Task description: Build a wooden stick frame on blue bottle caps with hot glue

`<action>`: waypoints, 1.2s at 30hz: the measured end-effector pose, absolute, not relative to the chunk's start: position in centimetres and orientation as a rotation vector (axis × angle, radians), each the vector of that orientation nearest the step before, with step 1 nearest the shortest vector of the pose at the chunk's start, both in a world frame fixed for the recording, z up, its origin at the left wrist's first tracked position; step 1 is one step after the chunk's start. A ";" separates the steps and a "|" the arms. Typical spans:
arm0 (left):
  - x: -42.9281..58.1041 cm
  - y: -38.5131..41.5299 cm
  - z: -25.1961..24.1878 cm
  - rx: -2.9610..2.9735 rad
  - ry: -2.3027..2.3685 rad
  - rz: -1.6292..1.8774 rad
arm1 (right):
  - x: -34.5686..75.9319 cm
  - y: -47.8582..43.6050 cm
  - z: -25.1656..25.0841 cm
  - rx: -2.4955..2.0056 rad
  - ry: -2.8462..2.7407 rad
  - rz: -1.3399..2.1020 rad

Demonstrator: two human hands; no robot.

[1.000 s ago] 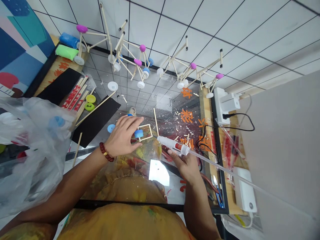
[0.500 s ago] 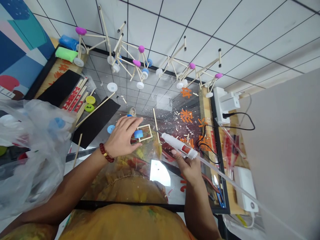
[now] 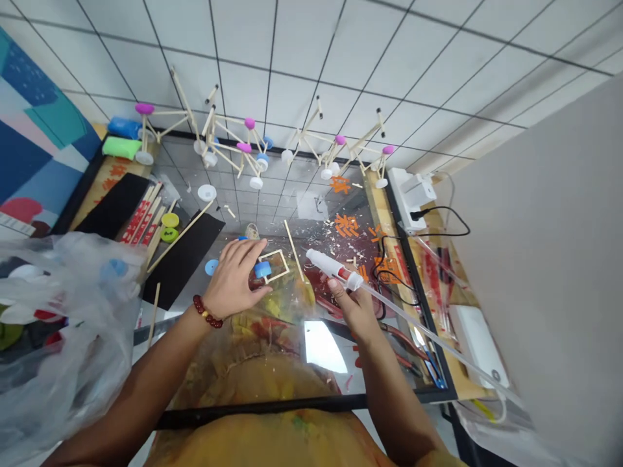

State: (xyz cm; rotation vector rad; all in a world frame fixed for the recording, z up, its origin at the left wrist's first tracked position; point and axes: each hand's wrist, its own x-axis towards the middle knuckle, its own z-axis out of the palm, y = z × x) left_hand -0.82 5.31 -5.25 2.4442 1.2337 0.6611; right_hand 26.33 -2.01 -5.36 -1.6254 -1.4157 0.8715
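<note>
Plastic-bagged caps [image 3: 115, 268] near left hand [image 3: 233, 279]

This is a craft workshop, a small model-making corner. My glass-topped counter [image 3: 228, 188] stands against a white tiled wall [image 3: 302, 58], and a row of stick models [image 3: 228, 146] with bottle-cap wheels lines its far edge. Raw stock lies to the left: wrapped chopsticks [image 3: 143, 217], loose bottle caps [image 3: 170, 226], black foam sheets [image 3: 185, 253], and blue and green clay blocks [image 3: 121, 148]. Wood scraps [image 3: 335, 240] litter the glass. A pen-shaped glue gun [image 3: 333, 267] with a long clear glue stick is out, and a power strip [image 3: 413, 194] with a black cable sits at the right edge.
</note>
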 end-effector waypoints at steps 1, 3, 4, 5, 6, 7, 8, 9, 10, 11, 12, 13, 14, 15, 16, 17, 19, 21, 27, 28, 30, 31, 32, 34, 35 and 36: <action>-0.8 5.3 -5.2 2.456 1.235 0.659 | 26.3 -1.9 -5.4 -1.613 -1.412 0.850; -0.9 5.4 -5.2 2.483 1.237 0.662 | 26.3 -1.7 -5.5 -1.594 -1.428 0.807; -0.8 5.4 -5.2 2.494 1.238 0.667 | 26.2 -1.6 -5.5 -1.590 -1.442 0.787; -0.8 5.4 -5.2 2.504 1.238 0.670 | 26.2 -1.5 -5.5 -1.593 -1.456 0.769; -0.8 5.4 -5.2 2.510 1.236 0.670 | 26.2 -1.4 -5.5 -1.604 -1.471 0.759; -0.8 5.4 -5.2 2.515 1.234 0.669 | 26.1 -1.3 -5.4 -1.618 -1.489 0.760; -0.8 5.4 -5.2 2.517 1.230 0.666 | 26.0 -1.1 -5.3 -1.631 -1.510 0.769; -0.7 5.3 -5.2 2.517 1.225 0.661 | 26.0 -0.9 -5.2 -1.641 -1.535 0.782; -0.7 5.3 -5.2 2.518 1.219 0.655 | 25.9 -0.7 -5.1 -1.650 -1.562 0.794; -0.6 5.3 -5.2 2.518 1.214 0.650 | 25.8 -0.3 -4.9 -1.655 -1.588 0.802; -0.6 5.3 -5.2 2.519 1.210 0.643 | 25.7 0.1 -4.8 -1.652 -1.611 0.801; -0.5 5.3 -5.2 2.521 1.208 0.636 | 25.6 0.5 -4.7 -1.644 -1.628 0.795; -0.4 5.3 -5.2 2.522 1.208 0.629 | 25.5 0.9 -4.6 -1.632 -1.641 0.789; -0.3 5.3 -5.2 2.524 1.211 0.625 | 25.5 1.3 -4.6 -1.619 -1.647 0.780; -0.3 5.3 -5.2 2.526 1.213 0.621 | 25.4 1.8 -4.6 -1.608 -1.646 0.773; -0.2 5.4 -5.2 2.528 1.215 0.619 | 25.4 2.1 -4.5 -1.601 -1.646 0.767; -0.1 5.4 -5.2 2.531 1.213 0.616 | 25.6 2.7 -4.5 -1.581 -1.666 0.770; 0.0 5.4 -5.2 2.529 1.204 0.612 | 25.8 3.0 -4.5 -1.564 -1.705 0.794; 0.0 5.4 -5.0 2.501 1.185 0.598 | 26.2 2.6 -4.4 -1.578 -1.734 0.852; 0.0 5.4 -5.0 2.496 1.184 0.595 | 26.2 2.6 -4.4 -1.583 -1.727 0.848; 0.0 5.4 -4.9 2.485 1.184 0.587 | 26.2 2.5 -4.3 -1.595 -1.719 0.852; 0.0 5.4 -4.9 2.480 1.184 0.583 | 26.1 2.6 -4.3 -1.597 -1.723 0.857; 0.0 5.4 -4.9 2.476 1.186 0.579 | 26.1 2.6 -4.3 -1.598 -1.731 0.860; 0.0 5.4 -4.9 2.472 1.187 0.576 | 26.1 2.7 -4.2 -1.604 -1.743 0.860; 0.0 5.5 -5.0 2.472 1.185 0.577 | 26.1 2.7 -4.2 -1.610 -1.742 0.857; 0.0 5.5 -5.0 2.472 1.182 0.579 | 26.1 2.7 -4.1 -1.620 -1.737 0.859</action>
